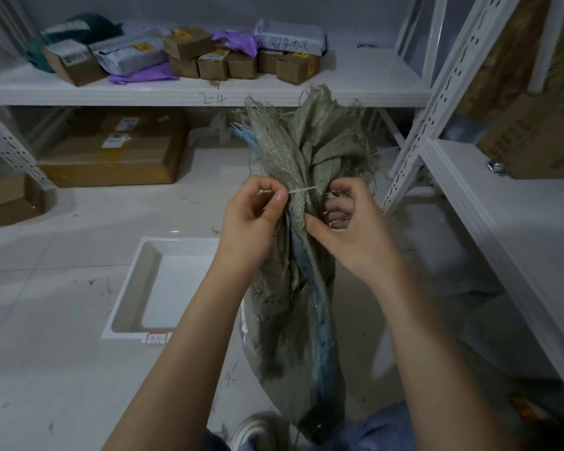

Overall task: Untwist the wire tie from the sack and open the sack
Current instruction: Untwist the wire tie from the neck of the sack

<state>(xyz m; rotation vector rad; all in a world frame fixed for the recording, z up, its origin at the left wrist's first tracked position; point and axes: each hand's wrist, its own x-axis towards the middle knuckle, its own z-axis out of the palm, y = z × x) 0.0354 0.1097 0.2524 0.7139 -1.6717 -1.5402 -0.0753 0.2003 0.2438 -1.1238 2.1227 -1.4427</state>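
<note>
A grey-green woven sack [302, 320] with a blue stripe stands upright on the floor in front of me. Its frayed mouth [306, 138] is bunched together above my hands. A thin pale wire tie [302, 190] wraps the sack's neck. My left hand [251, 222] pinches one end of the tie between thumb and forefinger on the left of the neck. My right hand [349, 222] grips the neck from the right, fingers curled around the fabric and what looks like the tie's other end.
A white shelf [176, 89] behind the sack carries small cardboard boxes [215, 65] and mail bags. A large carton [111, 151] sits below it. A white tray [163, 284] lies on the tiled floor at left. Another rack [489, 203] stands close on the right. My shoe [251, 431] is near the sack's base.
</note>
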